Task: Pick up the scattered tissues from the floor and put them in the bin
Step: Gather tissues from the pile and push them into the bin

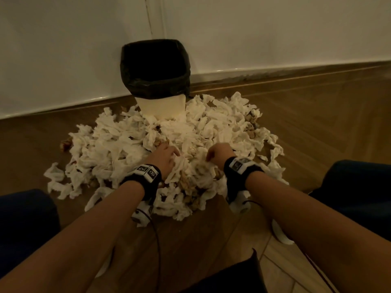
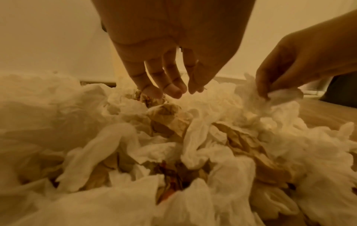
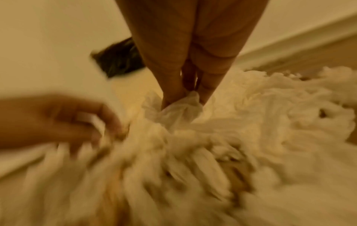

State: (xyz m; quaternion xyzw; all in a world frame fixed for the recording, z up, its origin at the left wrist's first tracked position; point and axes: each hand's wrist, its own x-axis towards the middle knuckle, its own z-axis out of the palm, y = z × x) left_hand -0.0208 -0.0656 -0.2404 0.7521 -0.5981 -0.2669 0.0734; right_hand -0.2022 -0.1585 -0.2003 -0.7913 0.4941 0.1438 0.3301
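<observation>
Where heaped, tissues [image 1: 118, 144] white, crumpled, stained

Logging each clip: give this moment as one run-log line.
right hand: pinches white crumpled tissue | left hand: open over tissue pile | black-lined white bin: upright, no tissue visible inside

No legible text, brand, number or sign in any view. The wrist bands [image 1: 148, 173] [image 1: 239, 164] carry black-and-white square marker patterns only; these hold no readable letters or digits.
</observation>
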